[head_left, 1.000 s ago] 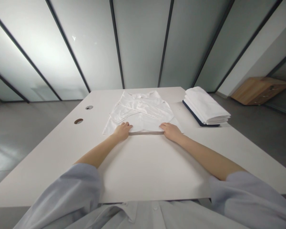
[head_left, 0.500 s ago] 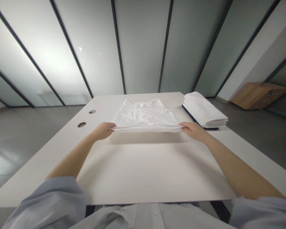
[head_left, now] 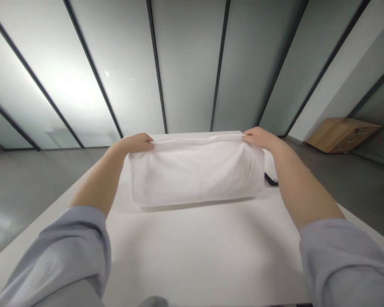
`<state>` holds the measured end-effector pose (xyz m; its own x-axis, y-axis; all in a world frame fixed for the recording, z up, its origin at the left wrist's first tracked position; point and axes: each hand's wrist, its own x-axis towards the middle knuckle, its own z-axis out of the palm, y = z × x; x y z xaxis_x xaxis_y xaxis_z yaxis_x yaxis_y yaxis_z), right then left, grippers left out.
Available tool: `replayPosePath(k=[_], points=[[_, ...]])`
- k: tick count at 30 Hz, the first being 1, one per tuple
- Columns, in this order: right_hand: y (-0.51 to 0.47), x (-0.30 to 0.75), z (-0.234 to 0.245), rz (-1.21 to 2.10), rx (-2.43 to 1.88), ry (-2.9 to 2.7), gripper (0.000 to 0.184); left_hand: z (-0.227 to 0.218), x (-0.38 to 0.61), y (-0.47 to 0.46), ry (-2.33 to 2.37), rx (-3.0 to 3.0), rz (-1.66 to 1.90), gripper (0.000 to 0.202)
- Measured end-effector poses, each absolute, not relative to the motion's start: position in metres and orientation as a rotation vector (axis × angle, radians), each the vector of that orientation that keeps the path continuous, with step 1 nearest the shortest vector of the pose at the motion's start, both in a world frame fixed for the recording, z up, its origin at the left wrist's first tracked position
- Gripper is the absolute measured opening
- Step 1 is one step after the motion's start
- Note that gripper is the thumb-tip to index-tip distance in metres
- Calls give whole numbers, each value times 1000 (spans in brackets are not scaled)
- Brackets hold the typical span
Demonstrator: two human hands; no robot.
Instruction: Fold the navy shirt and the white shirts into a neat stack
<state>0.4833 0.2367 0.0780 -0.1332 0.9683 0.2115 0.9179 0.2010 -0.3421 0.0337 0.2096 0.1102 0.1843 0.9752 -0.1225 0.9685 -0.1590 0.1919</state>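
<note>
Garment (head_left: pixel 195 170) held up, left hand (head_left: pixel 134 143), right hand (head_left: pixel 259 137), fingers pinching top edge; folded stack (head_left: pixel 270 164) mostly hidden behind.

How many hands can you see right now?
2. The left hand holds the far left corner of a white garment; the right hand holds its far right corner.
</note>
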Motion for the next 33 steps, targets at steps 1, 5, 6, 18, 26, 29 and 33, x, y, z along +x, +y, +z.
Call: replayPosePath(k=[1,5,6,18,26,29,33], points=[[251,472,73,74,-1851,-2104,23,102,41,224,2024,2272,-17,37],[276,422,30,-446,-1949,-2090,39,49,74,250,2484,2358,77,50],[274,411,16,-467,-1924,-2144,41,34,83,249,2467,2379,95,50],[225,384,-101,147,-2046,-2371,60,-94,105,206,2143,2178,-26,64],[210,392,-105,82,-1967,-2322,53,-101,85,198,2090,2346,155,50],[210,393,-103,81,-1939,-2320,49,-96,93,194,2072,2411,201,43],[211,394,-104,74,-1939,-2317,47,-91,103,189,2126,2413,171,34]])
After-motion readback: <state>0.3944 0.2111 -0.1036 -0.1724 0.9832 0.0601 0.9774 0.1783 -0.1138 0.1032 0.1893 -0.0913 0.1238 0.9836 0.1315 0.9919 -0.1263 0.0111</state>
